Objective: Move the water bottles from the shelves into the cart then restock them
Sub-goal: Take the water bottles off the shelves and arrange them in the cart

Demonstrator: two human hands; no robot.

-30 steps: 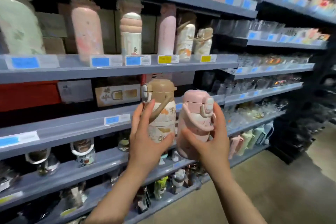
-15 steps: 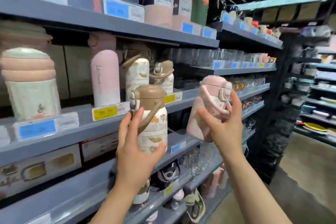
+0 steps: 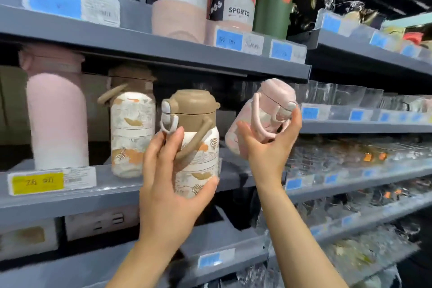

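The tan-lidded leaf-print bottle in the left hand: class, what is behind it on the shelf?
Behind the bottle in the left hand shows grey shelf and dark back; a matching bottle stands leftward. Anything directly behind is covered.

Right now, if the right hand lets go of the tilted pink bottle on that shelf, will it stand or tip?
Likely tips: the pink marbled bottle leans rightward in the right hand. Its rounded body may then roll along the grey shelf. Its loop strap probably flops.

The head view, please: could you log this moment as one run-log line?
phase: restocking | left hand: holds brown-lid leaf bottle upright | right hand: holds pink bottle tilted | target: middle shelf
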